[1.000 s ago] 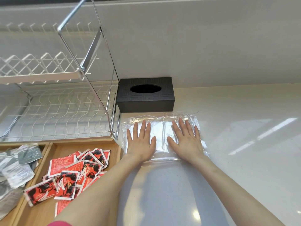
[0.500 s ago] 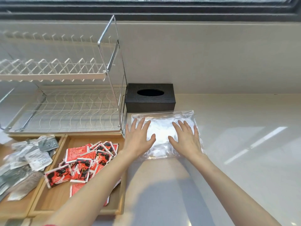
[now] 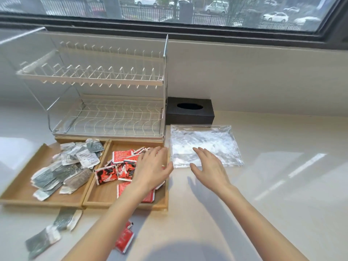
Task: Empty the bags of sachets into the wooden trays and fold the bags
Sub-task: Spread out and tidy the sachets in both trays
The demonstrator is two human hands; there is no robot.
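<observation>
A clear plastic bag lies flat and folded on the white counter in front of the black tissue box. My right hand hovers open at the bag's near edge, fingers spread. My left hand is open over the right side of the right wooden tray, which holds several red sachets. The left wooden tray holds several grey and white sachets. Neither hand holds anything.
A black tissue box stands behind the bag. A white wire dish rack stands behind the trays. Loose grey sachets and red sachets lie on the counter in front of the trays.
Both hands have lifted off the bag and drawn back toward me; the left hand has moved left over the tray of red sachets. The camera has tilted up and back.
</observation>
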